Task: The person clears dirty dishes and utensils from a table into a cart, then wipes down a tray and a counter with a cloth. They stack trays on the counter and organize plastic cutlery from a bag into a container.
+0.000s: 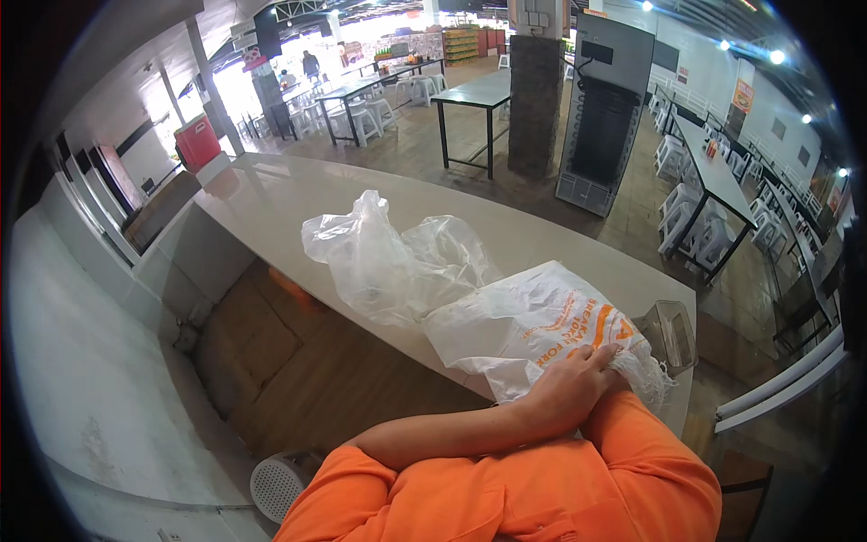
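A white woven sack (501, 311) with orange printing lies crumpled on the pale counter (542, 230), its frayed end towards my right side. My left hand (576, 376) reaches across my body and grips the sack near that frayed end, fingers bent over the fabric. My right forearm passes beneath the left hand; the right hand itself is hidden behind the left hand and the sack. Touching the sack's far left end is a loose, crumpled clear plastic bag (386, 264). What the sack contains cannot be seen.
A clear plastic container (669, 339) stands near the counter's right end, close to the frayed threads. A red cooler box (198, 142) is at the far left. Beyond the counter are a refrigerator's back (603, 115), a pillar (535, 108) and long tables (711, 162) with white stools.
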`<state>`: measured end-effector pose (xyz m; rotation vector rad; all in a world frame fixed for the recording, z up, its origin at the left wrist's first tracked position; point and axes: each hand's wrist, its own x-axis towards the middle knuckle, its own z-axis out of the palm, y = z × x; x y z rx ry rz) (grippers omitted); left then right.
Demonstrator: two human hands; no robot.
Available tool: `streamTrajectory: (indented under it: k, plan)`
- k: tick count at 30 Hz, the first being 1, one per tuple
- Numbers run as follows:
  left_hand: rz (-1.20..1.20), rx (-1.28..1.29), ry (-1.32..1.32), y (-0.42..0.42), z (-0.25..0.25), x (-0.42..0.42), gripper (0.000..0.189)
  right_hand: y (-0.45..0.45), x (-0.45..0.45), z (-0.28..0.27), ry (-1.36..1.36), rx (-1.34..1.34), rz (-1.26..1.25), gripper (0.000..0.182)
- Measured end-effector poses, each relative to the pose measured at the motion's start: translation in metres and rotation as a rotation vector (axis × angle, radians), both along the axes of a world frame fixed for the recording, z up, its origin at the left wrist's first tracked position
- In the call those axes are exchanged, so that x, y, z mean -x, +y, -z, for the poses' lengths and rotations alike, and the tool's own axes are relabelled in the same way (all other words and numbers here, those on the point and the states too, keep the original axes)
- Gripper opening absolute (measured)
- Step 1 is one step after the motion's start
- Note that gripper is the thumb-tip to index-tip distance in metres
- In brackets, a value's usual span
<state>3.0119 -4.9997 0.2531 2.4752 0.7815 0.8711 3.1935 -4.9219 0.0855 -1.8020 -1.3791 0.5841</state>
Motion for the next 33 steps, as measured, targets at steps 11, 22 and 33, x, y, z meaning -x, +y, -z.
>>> streamTrajectory:
  k: [11, 22, 33]
  plan:
    - [-0.037, -0.050, 0.089, 0.004, -0.006, 0.008, 0.024, 0.081, 0.013, -0.025, 0.223, -0.181, -0.085, 0.029]
    - [-0.059, -0.081, 0.112, 0.006, -0.005, 0.000, 0.028, 0.083, 0.021, -0.047, 0.514, -0.355, -0.191, 0.031]
    - [-0.150, -0.057, 0.166, 0.020, -0.007, -0.002, 0.046, -0.025, 0.043, -0.054, 0.714, -0.476, -0.303, 0.033]
